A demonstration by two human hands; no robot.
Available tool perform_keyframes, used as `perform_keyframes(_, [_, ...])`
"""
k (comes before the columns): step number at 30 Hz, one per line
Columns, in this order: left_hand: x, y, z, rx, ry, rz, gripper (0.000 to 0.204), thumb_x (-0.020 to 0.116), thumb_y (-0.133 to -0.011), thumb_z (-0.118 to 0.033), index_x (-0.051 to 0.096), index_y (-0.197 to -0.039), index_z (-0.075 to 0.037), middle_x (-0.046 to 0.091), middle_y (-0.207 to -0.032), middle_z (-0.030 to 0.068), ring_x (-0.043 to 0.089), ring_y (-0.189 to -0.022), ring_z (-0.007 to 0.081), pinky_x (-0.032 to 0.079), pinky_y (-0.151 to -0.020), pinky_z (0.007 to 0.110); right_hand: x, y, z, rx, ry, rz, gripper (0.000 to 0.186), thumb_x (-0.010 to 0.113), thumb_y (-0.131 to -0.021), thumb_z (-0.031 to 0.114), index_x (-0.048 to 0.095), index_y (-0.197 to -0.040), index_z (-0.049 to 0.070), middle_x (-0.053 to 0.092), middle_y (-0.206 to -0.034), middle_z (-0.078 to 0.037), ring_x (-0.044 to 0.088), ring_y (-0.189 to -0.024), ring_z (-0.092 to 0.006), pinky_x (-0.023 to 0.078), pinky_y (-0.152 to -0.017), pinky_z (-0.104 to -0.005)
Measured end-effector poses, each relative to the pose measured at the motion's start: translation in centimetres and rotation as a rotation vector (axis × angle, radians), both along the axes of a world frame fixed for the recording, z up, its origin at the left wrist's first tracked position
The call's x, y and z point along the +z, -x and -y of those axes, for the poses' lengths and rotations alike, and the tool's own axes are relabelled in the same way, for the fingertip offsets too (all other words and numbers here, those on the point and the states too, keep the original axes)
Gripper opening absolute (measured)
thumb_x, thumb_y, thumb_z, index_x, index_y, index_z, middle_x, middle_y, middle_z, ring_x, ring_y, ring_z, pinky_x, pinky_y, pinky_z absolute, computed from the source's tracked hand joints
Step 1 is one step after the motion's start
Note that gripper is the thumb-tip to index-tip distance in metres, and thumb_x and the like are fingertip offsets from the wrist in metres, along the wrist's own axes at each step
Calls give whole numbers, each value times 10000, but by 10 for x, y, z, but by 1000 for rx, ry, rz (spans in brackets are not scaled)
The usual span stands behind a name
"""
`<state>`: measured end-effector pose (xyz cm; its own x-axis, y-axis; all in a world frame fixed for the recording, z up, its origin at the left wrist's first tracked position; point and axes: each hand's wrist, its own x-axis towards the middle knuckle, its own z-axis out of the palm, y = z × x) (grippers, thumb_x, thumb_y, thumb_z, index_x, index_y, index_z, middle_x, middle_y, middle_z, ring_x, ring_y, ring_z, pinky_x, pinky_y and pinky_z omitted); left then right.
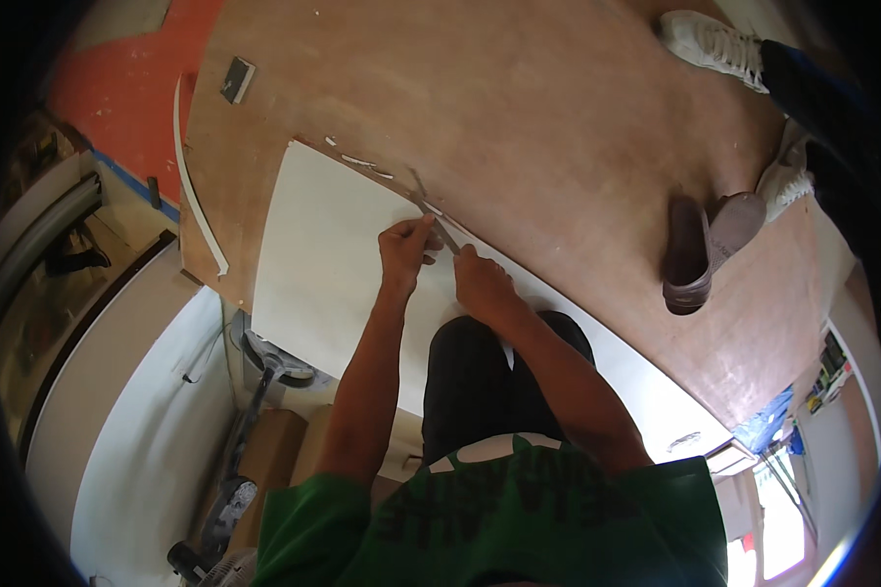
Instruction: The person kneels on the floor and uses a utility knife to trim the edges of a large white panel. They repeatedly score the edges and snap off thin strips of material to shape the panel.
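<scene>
Under me lies a large white sheet [323, 245], its far edge running diagonally across the brown board. At that edge my right hand [485, 284] is closed around the near end of a long, flat grey metal tool [445, 235]. Whether it is a file or a blade I cannot tell. My left hand [404, 252] pinches with thumb and fingers at the tool's middle, over the sheet's edge. The tool's far end points forward and left, past the edge. Thin white offcuts [359, 161] lie on the brown board just beyond the edge.
A dark block [237, 80] and a long curved white strip [191, 186] lie at the left. Brown clogs [688, 254] rest on the board at the right, near another person's white sneakers [715, 47]. A grey floor fan or similar device [274, 362] stands below the sheet's left end.
</scene>
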<state>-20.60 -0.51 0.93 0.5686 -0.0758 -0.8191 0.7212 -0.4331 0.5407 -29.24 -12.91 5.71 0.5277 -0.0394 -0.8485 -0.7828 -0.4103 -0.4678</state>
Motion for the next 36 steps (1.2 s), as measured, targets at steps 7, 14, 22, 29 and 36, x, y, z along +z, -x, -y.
perform_keyframes(7, [6,17,2,42,25,-29,320,708,-917,-275,692,-951,42,688,-764,96,701,-674,171,540,-488,266,7,18,8,3,-9,10,281,408,-1036,277,483,-1056,6,661,-881,-306,650,-888,-495,482,-815,-600])
perform_keyframes(14, [0,25,5,46,34,-47,310,713,-914,-283,696,-912,27,685,-761,86,694,-680,161,545,-501,272,-4,26,11,-17,24,72,281,393,-1040,274,475,-1040,6,655,-867,-314,646,-867,-500,479,-801,-599])
perform_keyframes(22, [-3,39,15,9,47,-50,300,717,-911,-275,697,-910,24,688,-759,86,684,-674,157,549,-508,276,3,43,20,28,52,0,270,403,-1034,265,477,-1049,6,650,-843,-320,639,-854,-508,475,-791,-606])
perform_keyframes(29, [18,10,1,108,-34,23,341,727,-902,-287,701,-961,48,700,-770,101,691,-701,155,532,-505,257,20,12,0,-61,4,49,255,413,-1032,250,478,-1048,5,653,-814,-315,643,-835,-512,473,-792,-601])
perform_keyframes(36, [10,-31,-11,-10,-40,70,352,710,-914,-300,703,-960,48,687,-755,90,693,-688,160,527,-496,259,11,-38,-18,-35,0,30,248,406,-1033,241,472,-1056,4,674,-872,-278,667,-893,-470,491,-831,-578])
